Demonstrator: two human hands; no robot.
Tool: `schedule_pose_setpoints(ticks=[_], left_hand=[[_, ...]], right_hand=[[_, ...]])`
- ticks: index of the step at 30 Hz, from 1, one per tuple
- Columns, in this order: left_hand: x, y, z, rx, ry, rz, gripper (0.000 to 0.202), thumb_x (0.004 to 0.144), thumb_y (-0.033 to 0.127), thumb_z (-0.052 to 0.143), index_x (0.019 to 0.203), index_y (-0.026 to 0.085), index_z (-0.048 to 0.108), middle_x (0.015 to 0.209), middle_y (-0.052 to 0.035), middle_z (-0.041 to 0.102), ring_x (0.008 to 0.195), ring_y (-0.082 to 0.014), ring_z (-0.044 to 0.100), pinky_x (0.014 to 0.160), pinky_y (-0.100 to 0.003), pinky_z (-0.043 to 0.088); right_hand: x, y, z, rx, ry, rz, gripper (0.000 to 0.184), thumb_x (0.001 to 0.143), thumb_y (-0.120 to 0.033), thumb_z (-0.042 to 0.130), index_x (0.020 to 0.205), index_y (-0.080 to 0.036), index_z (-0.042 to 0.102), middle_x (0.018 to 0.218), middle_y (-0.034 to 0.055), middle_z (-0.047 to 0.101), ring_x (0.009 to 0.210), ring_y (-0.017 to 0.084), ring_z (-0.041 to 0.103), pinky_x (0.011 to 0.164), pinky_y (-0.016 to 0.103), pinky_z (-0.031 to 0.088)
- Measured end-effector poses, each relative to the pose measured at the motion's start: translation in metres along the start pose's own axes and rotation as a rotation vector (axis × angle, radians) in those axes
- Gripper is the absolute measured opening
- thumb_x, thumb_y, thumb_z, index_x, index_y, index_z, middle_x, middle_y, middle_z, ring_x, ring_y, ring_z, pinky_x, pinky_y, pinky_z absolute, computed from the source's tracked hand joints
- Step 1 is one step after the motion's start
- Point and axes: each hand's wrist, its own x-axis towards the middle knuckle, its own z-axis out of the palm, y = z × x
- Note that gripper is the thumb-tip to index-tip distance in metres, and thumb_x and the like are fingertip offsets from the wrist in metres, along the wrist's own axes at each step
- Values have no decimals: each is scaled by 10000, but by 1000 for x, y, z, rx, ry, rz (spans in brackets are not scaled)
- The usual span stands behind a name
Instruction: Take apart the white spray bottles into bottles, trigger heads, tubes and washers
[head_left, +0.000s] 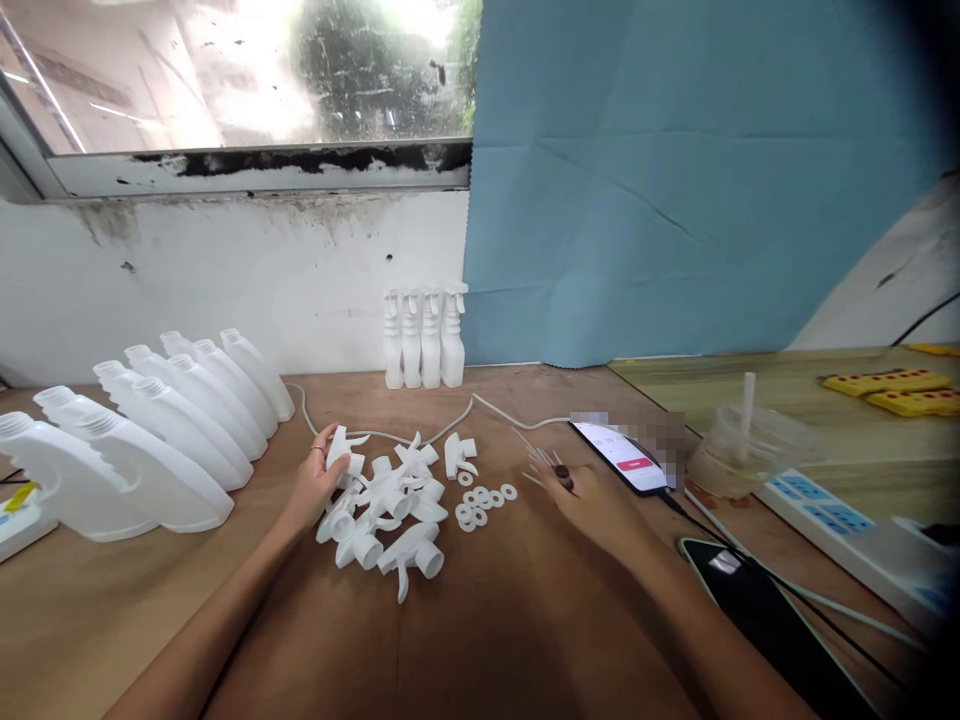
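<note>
My left hand [319, 475] is closed around a white trigger spray head [337, 447], at the left edge of a heap of similar spray heads [390, 505]. One more spray head [459, 456] lies apart, just right of the heap. Beside it are several small white ring washers [480, 500]. My right hand [581, 495] is down at the table, with its fingers bent together over a few thin dip tubes [531, 455]. The fingertips are partly hidden, and the tubes stick out to their left.
Several empty white bottles [172, 440] lean in rows at left. Assembled spray bottles [424, 345] stand by the wall. On the right are a lit phone [619, 455], a dark phone-like slab [757, 620], a clear cup with a straw [739, 450], a power strip [832, 520] and cables.
</note>
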Motion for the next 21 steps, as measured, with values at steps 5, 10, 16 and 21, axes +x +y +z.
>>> schedule_pose_setpoints(ticks=[5,10,16,21], left_hand=[[12,8,0,413,-128,77,574,860,504,407,1352,214,459,1182,-98,617,1123,-291,529,989,-427,356],[28,14,-3,503,-120,93,478,808,506,489,1168,228,635,1118,-107,643,1161,-355,480,995,-485,323],[72,22,13,457,-109,158,476,799,465,512,1148,160,618,1159,-124,602,1099,-292,536,959,-396,402],[140,40,53,361,17,120,570,774,344,584,1264,73,480,1271,-177,511,1081,-260,556,936,-353,432]], right_hand=[[-6,-13,12,-4,79,-117,501,942,-396,383,517,-214,578,514,71,640,491,201,580,505,305,236],[-10,-15,21,61,127,-208,483,952,-368,386,535,-209,569,517,36,625,468,165,543,519,292,266],[-16,-21,25,167,188,-299,451,957,-317,391,554,-200,558,533,24,615,479,140,535,529,277,296],[-17,-24,27,211,252,-370,417,948,-283,406,559,-197,527,536,23,596,481,128,517,524,266,318]])
